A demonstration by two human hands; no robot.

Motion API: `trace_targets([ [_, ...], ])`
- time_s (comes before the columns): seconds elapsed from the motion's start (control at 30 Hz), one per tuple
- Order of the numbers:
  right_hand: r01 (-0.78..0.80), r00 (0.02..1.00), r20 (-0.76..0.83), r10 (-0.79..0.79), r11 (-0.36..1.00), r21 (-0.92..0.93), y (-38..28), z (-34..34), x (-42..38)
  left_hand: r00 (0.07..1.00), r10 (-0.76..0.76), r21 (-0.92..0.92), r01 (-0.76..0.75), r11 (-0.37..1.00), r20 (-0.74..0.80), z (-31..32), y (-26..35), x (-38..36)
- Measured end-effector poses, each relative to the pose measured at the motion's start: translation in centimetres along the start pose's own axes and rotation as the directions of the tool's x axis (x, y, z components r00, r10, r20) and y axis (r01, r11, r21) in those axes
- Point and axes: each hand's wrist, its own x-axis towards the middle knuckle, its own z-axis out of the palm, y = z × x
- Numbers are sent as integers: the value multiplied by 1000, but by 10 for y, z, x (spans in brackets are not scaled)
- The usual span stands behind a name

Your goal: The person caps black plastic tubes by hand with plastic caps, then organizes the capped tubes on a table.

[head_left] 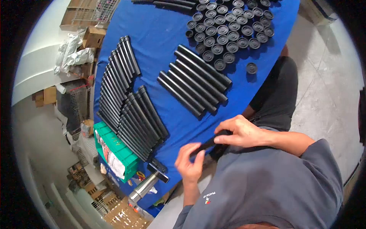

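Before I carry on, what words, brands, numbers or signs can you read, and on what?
"TUCANO", as best I can tell: on the grey shirt, beside a small logo.
White label on the green crate: print too small to read.
Faint marks on the crate: too blurred to read.
Black tubes and round caps: no legible text.

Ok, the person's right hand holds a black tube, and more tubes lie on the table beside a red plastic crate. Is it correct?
Not quite: in the head view, the plastic crate is green. The right hand holds a black tube, and more tubes lie on the table beside the crate.
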Motion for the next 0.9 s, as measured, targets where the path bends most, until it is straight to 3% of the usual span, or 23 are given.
trace_targets([
  [0.03, 19, 994, -108, -14, 999, 47, 5, 2, 1, 976, 159, -36, -166, 986, -150, -5, 1, -4],
  [0.07, -86, 986, -118, 116, 969, 233, 4, 0, 1, 979, 165, -148, -183, 972, -123, -11, 7, -9],
  [0.1, -179, 965, -103, 241, 892, 414, 1, -2, 2, 999, 38, -185, -42, 982, -23, -11, 5, -11],
  [0.17, -220, 958, -42, 285, 819, 531, -2, -9, 3, 962, -197, -208, 235, 950, 188, -5, -6, -12],
  [0.2, -235, 956, -10, 293, 785, 573, -3, -10, 4, 876, -417, -439, 482, 758, 240, 11, -20, -10],
  [0.3, -205, 974, 43, 224, 774, 599, -6, -4, 3, 956, -280, -927, 179, 328, 86, 55, 9, 28],
  [0.37, -238, 965, 29, 260, 830, 503, -8, -7, 0, 984, -129, -954, 154, 258, 124, 62, -14, 26],
  [0.4, -68, 988, -127, 85, 989, 133, -9, -15, 0, 990, -53, -964, 139, 226, 131, 63, -23, 25],
  [0.43, 85, 971, -193, -140, 959, -272, -9, -27, 0, 987, -83, -970, 149, 191, 135, 61, -22, 26],
  [0.47, 76, 924, -262, -280, 803, -591, -11, -38, -2, 984, -114, -975, 157, 158, 140, 57, -21, 25],
  [0.5, 66, 855, -285, -433, 637, -768, -13, -53, 0, 979, -142, -978, 166, 126, 148, 54, -22, 26],
  [0.57, -134, 820, -372, -435, 485, -864, -17, -78, 4, 976, -172, -983, 150, 108, 130, 47, -28, 25],
  [0.63, -221, 823, -348, -449, 311, -924, -11, -96, 9, 972, -199, -988, 142, 62, 127, 43, -31, 25],
  [0.73, -252, 886, -309, -346, 201, -947, 18, -108, 12, 967, -201, -987, 144, -71, 156, 43, -35, 24],
  [0.83, -244, 910, -315, -268, 269, -932, 23, -115, 11, 974, -180, -988, 121, -96, 137, 48, -39, 23],
  [0.87, -222, 899, -327, -290, 341, -913, 21, -114, 7, 972, -199, -988, 105, -112, 126, 50, -39, 22],
  [0.9, -114, 913, -292, -286, 507, -854, 9, -108, 4, 973, -202, -989, 94, -110, 115, 51, -40, 22],
])
